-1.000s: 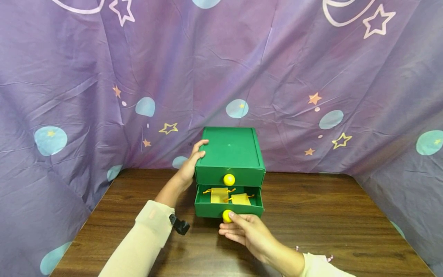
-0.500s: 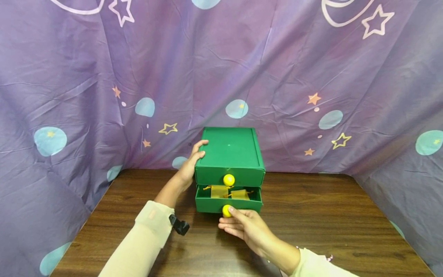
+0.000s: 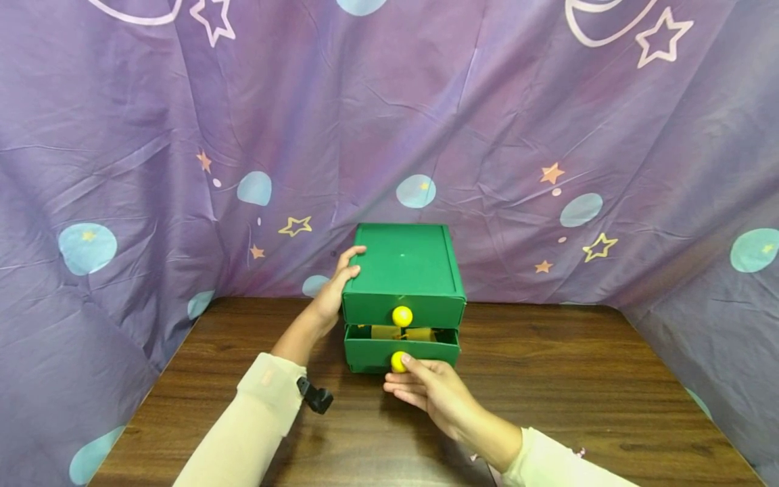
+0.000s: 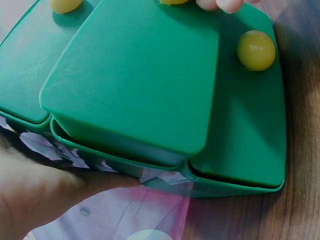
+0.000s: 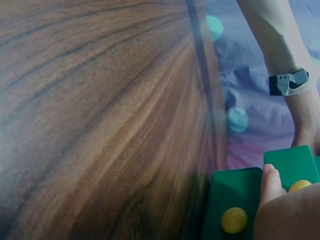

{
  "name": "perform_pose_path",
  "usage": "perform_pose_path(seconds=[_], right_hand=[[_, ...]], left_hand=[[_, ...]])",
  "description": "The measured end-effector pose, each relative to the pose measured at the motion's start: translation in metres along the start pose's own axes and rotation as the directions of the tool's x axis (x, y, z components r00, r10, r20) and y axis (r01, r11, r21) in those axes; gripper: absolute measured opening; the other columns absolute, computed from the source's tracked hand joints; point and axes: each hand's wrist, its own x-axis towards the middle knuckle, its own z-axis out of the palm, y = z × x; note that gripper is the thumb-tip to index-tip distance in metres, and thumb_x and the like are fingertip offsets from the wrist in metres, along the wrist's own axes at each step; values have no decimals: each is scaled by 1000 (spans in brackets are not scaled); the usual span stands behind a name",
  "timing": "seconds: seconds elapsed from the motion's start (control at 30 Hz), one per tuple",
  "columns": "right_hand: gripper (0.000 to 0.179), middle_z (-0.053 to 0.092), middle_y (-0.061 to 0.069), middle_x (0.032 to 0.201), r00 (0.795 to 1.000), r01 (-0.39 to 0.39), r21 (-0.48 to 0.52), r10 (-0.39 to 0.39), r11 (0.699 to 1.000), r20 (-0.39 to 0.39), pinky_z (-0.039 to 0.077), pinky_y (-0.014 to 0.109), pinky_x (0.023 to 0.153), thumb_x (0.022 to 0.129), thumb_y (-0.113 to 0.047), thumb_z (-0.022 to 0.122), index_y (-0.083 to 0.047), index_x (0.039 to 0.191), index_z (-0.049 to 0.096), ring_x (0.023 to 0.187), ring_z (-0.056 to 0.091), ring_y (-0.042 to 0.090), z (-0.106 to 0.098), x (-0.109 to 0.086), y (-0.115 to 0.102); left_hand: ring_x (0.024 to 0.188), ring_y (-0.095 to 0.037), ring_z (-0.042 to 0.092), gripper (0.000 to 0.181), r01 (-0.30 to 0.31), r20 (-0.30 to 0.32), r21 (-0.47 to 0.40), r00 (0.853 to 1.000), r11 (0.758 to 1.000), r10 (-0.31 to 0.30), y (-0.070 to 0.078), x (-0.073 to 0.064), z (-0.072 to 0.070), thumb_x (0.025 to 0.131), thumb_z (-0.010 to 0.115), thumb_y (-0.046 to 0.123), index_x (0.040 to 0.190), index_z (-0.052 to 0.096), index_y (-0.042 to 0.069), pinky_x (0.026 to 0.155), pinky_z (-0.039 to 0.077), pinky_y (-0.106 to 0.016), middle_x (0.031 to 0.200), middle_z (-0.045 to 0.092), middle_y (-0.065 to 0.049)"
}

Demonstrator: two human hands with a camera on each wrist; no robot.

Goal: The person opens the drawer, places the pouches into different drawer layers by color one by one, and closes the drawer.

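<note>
A green drawer cabinet stands on the table in the head view. Its partly pulled-out drawer holds two yellow drawstring pouches, mostly hidden behind the drawer front. My right hand pinches this drawer's round yellow knob between thumb and fingers. Against the cabinet's left side rests my left hand, with fingertips at the top edge. In the left wrist view the pulled-out drawer sits between two closed ones, and the left thumb lies along the cabinet's side.
Above the pulled-out drawer is a closed drawer with its own yellow knob. The brown wooden table extends to both sides. Behind it hangs a purple curtain printed with stars. A black wrist strap piece sits on the left sleeve.
The right hand has pushed the drawer inward, away from me, so less of it sticks out and the pouches show less. The left hand has stayed on the cabinet's side.
</note>
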Motion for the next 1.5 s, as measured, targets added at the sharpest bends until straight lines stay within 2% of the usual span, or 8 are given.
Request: perform_pose_path(seconds=[0.2,0.5,0.87,1.13,1.5], right_hand=[[42,74,22,110,1000,2,2,-2,1000,-6,56,35,93,105,-27,60,9,125,59,98,75,25,-2,4,-1],[45,73,25,113,1000,19,-23,-19,1000,-24,56,35,94,107,-28,57,12,127,56,100,75,25,-2,11,-3],[48,69,29,120,999,29,-42,-30,999,-43,54,36,96,109,-29,52,15,128,53,99,74,22,-3,21,-7],[54,65,32,126,999,26,-53,-28,998,-46,56,32,94,109,-32,51,16,135,48,102,73,24,-5,23,-7],[58,66,31,127,998,20,-67,-24,998,-58,56,32,94,109,-35,52,15,137,48,103,73,25,-5,22,-4]], left_hand=[[136,-36,35,55,2,4,5,1000,1000,-2,0,0,0,106,30,24,161,22,22,113,29,-49,164,19,-18],[137,-36,34,55,9,1,16,1000,1000,-9,1,-1,0,106,31,25,161,23,23,114,27,-52,165,18,-16],[137,-37,35,56,12,6,2,1000,1000,-12,1,0,0,106,31,27,161,22,24,114,29,-52,164,19,-17],[136,-36,36,56,5,9,-5,1000,1000,-5,2,1,0,105,31,26,161,22,22,113,29,-49,163,20,-18],[137,-36,34,56,10,2,-1,1000,1000,-10,0,0,0,105,31,26,161,23,23,115,26,-51,164,19,-18]])
